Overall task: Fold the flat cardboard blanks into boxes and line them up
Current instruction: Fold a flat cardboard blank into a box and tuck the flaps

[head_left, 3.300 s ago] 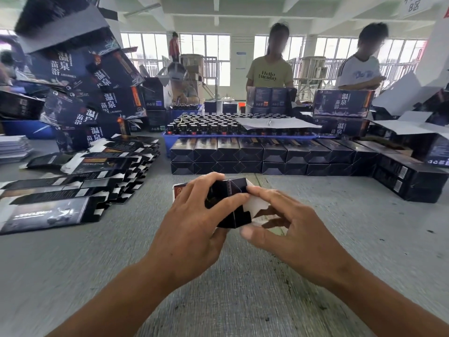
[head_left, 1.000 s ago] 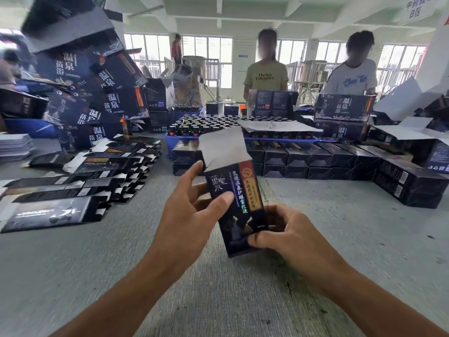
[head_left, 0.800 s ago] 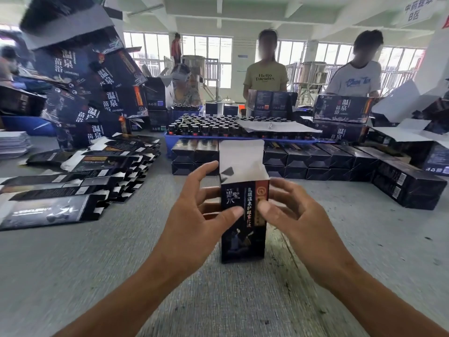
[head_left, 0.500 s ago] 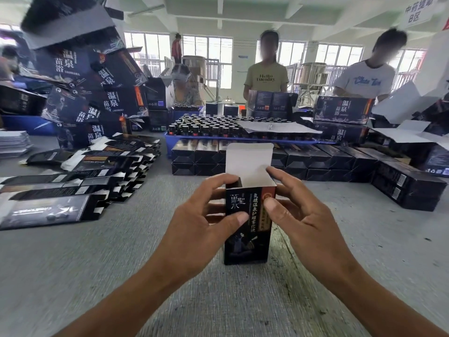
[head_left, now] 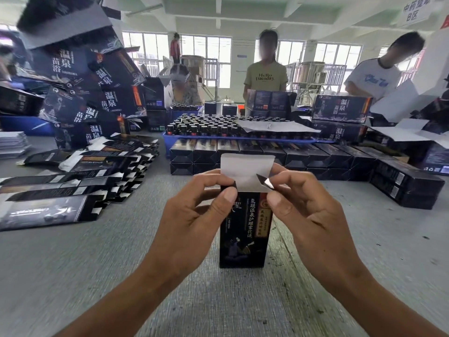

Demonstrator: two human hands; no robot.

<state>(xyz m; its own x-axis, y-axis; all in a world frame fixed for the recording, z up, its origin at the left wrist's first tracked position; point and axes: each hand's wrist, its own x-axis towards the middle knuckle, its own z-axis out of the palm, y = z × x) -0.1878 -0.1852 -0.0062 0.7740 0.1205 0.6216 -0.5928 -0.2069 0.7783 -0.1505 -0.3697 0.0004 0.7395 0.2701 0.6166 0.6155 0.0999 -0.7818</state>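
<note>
A tall black box point(head_left: 244, 229) with gold lettering stands upright on the grey table point(head_left: 73, 263) in front of me, its white top lid flap point(head_left: 246, 170) raised. My left hand point(head_left: 192, 215) pinches the left side flap at the box's top. My right hand point(head_left: 308, 215) pinches the right side flap, which tilts inward. Flat black blanks point(head_left: 73, 181) lie fanned in a pile at the left. Folded black boxes point(head_left: 291, 154) lie in two-tier rows behind the standing box.
A blue tray point(head_left: 167, 139) of several dark bottles sits behind the box rows. Bigger dark cartons point(head_left: 85, 88) are heaped at the back left, and more point(head_left: 340, 110) at the back right. Two people point(head_left: 266, 76) stand across the table.
The box was turned from lying in my hands to standing upright on the table. Both hands rose to its top and now pinch the side flaps inward.
</note>
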